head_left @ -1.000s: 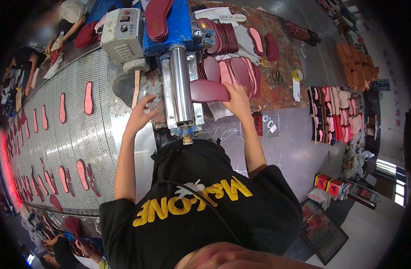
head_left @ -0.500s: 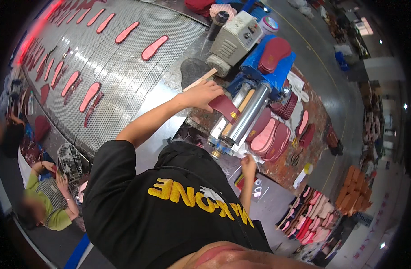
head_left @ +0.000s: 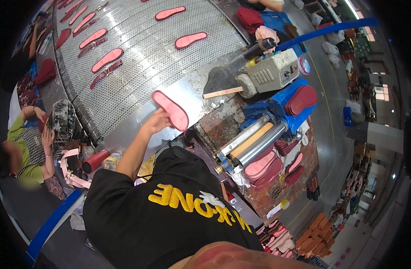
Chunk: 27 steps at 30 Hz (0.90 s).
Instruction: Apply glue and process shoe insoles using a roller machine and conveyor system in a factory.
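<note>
My left hand [head_left: 158, 121] grips one edge of a shoe insole [head_left: 173, 110], pink face up with a maroon rim. That insole is above the smooth metal plate [head_left: 194, 92] at the near end of the mesh conveyor [head_left: 142, 58]. To the right stands a gluing machine with a shiny steel roller [head_left: 263, 143] beside a tan one. Maroon insoles [head_left: 300, 101] are stacked on its blue housing. Behind the rollers, pink-faced insoles [head_left: 260, 165] lie fanned on the worktable. My right hand is out of sight behind my body.
Several pink insoles [head_left: 191, 40] and maroon straps [head_left: 106, 75] lie along the conveyor. A wooden strip [head_left: 223, 93] rests beside a grey motor box [head_left: 272, 71]. At the left sits a co-worker in a green top [head_left: 22, 130], with a red cylinder [head_left: 96, 161] nearby.
My left hand has moved left from the rollers to the metal plate, now with a pink-faced insole in it. My right hand has gone out of view. The view has turned left.
</note>
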Each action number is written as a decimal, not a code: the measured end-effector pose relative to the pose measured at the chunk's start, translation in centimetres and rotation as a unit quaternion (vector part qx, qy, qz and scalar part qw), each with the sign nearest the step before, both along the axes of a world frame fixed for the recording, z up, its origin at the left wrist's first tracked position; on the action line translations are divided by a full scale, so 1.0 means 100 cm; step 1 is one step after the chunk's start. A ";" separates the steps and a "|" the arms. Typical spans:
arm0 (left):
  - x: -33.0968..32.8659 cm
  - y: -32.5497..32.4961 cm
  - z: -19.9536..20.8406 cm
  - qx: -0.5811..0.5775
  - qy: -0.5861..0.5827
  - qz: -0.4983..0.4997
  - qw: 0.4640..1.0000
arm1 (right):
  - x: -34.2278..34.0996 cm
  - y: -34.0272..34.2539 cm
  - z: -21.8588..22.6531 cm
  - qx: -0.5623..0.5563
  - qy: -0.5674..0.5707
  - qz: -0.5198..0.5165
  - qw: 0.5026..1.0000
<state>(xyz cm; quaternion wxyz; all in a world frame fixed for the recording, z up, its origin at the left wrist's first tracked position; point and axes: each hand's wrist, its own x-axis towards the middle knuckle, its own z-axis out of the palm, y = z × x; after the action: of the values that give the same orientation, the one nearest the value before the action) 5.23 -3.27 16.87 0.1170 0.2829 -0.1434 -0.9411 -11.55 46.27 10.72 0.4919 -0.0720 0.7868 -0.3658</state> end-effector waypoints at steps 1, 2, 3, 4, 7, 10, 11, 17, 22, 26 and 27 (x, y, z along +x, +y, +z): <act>0.012 -0.005 -0.009 0.002 -0.002 0.004 1.000 | -0.001 -0.005 0.002 0.010 -0.003 0.007 1.000; 0.020 -0.014 -0.019 0.005 -0.019 0.094 0.995 | -0.002 -0.009 0.005 0.019 -0.005 0.011 1.000; 0.031 -0.025 -0.032 0.007 -0.038 0.185 0.982 | -0.003 -0.016 0.007 0.028 -0.009 0.017 0.999; 0.049 -0.042 -0.051 0.026 -0.023 0.228 0.973 | -0.003 -0.024 0.008 0.036 -0.013 0.026 0.999; 0.085 -0.093 -0.075 0.035 0.074 0.333 0.939 | -0.002 -0.035 0.015 0.067 -0.017 0.025 0.997; 0.109 -0.122 -0.083 0.091 -0.081 0.360 0.925 | 0.000 -0.042 0.028 0.090 -0.006 0.022 0.996; 0.117 -0.127 -0.091 0.086 -0.165 0.354 0.916 | 0.001 -0.047 0.035 0.101 -0.001 0.039 0.994; 0.105 -0.101 -0.105 -0.004 -0.286 0.182 0.941 | -0.088 0.025 0.144 0.093 -0.254 0.079 0.959; 0.080 -0.078 -0.089 -0.081 -0.255 0.068 0.961 | -0.150 -0.121 0.350 0.091 0.531 -0.021 0.842; 0.031 -0.061 -0.057 -0.199 -0.303 -0.034 0.931 | -0.193 -0.214 0.393 -0.049 0.544 -0.100 0.832; 0.030 -0.068 -0.058 -0.199 -0.305 -0.030 0.931 | -0.207 -0.235 0.393 -0.024 0.544 -0.071 0.836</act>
<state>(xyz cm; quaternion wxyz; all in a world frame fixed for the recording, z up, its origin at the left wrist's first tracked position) 8.23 -10.07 11.12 0.0931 0.5223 -0.3654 -0.7649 -32.22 22.75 50.04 -0.0446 -0.2148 0.9215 -0.3205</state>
